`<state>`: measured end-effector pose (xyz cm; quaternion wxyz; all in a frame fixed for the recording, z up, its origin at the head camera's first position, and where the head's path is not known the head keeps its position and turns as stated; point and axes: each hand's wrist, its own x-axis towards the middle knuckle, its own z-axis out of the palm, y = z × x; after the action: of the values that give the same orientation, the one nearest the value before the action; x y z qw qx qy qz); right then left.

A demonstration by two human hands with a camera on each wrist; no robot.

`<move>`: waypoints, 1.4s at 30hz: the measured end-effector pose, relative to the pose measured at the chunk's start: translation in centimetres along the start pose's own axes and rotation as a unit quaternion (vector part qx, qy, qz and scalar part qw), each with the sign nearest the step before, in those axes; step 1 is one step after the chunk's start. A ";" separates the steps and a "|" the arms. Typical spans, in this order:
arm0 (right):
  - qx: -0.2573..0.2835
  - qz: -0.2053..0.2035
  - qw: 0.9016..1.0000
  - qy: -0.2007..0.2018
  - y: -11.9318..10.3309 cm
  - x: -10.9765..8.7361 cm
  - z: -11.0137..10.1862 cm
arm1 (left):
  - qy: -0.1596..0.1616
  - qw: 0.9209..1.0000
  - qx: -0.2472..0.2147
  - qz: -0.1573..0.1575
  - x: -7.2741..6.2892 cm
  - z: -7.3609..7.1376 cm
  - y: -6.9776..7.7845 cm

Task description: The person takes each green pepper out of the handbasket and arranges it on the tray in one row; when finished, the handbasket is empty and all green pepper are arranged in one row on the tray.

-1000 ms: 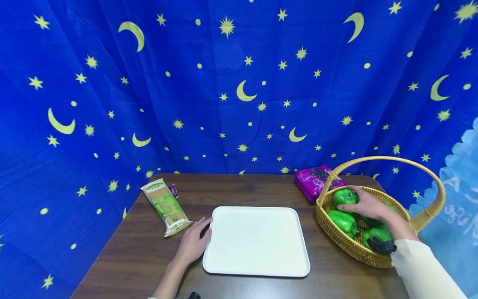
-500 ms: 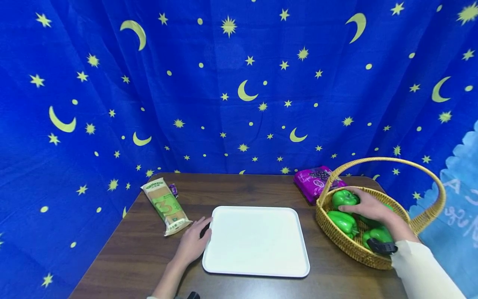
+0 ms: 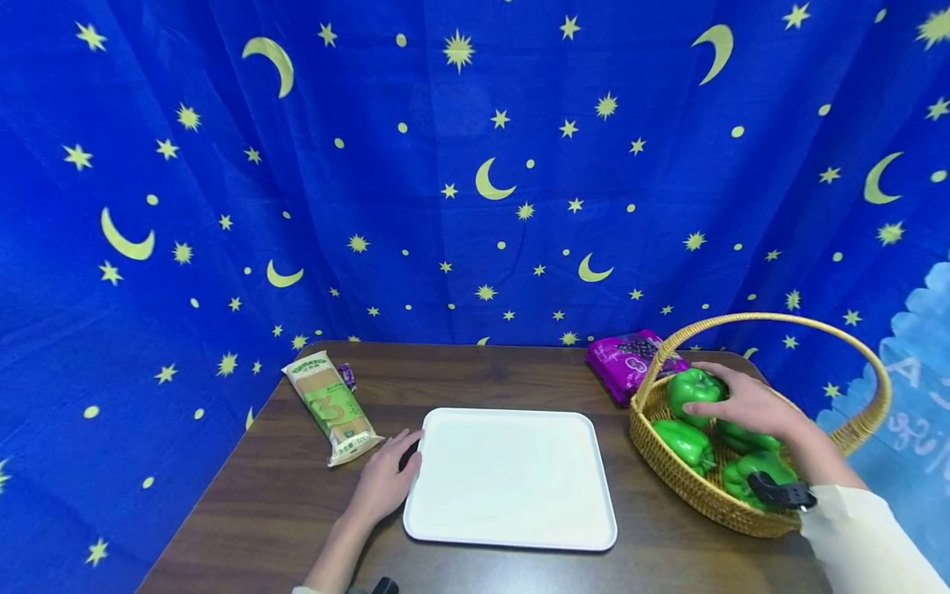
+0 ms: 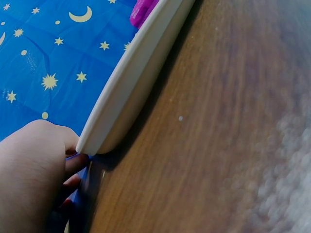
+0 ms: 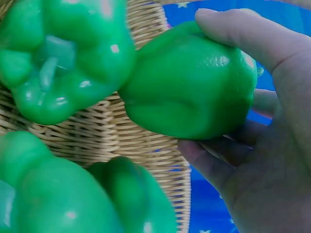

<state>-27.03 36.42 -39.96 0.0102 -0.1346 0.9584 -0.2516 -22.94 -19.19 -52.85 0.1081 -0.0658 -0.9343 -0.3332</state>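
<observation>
My right hand (image 3: 750, 403) grips a green bell pepper (image 3: 692, 394) at the far side of a wicker basket (image 3: 686, 491). In the right wrist view the thumb lies over the top of this bell pepper (image 5: 189, 87) and the fingers curl beneath it. Several more green peppers (image 3: 684, 445) lie in the basket. At the left edge of a white tray (image 3: 510, 478) rests my left hand (image 3: 382, 483), its fingers relaxed. In the left wrist view the thumb of that hand (image 4: 36, 170) is right at the tray's rim (image 4: 131, 77); its other fingers are partly in shadow.
A long pasta packet (image 3: 330, 408) lies left of the tray, with a small purple wrapper (image 3: 346, 376) beside it. Behind the basket is a purple bag (image 3: 627, 363). The basket's tall handle (image 3: 764, 316) arches over the peppers. A blue star-patterned curtain (image 3: 416, 214) hangs behind the table.
My right hand has risen slightly with the bell pepper, which now sits higher and a little farther right. The left hand stays at the tray's edge.
</observation>
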 end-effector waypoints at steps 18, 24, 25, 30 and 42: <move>-0.033 -0.038 0.999 0.010 -3.7 -2.4 -2.9 | -0.001 1.000 -0.004 0.003 0.0 0.1 -0.2; -0.035 -0.055 0.998 0.019 -5.4 -2.5 -2.8 | 0.002 1.000 -0.009 0.003 0.0 0.3 -0.4; -0.035 -0.063 0.997 0.017 -5.6 -2.5 -2.7 | 0.001 1.000 -0.010 0.005 0.0 0.3 -0.4; -0.017 -0.088 0.996 -0.007 -7.1 -2.5 -2.4 | -0.001 1.000 -0.016 0.007 0.0 0.2 -0.4; -0.009 -0.088 0.996 -0.009 -9.3 -2.1 -0.3 | -0.004 1.000 -0.012 0.000 0.0 -0.2 -0.2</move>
<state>-22.71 29.34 -35.30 -0.0045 -0.2211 0.9447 -0.2419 -22.98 -19.48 -52.79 0.1036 -0.0689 -0.9308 -0.3438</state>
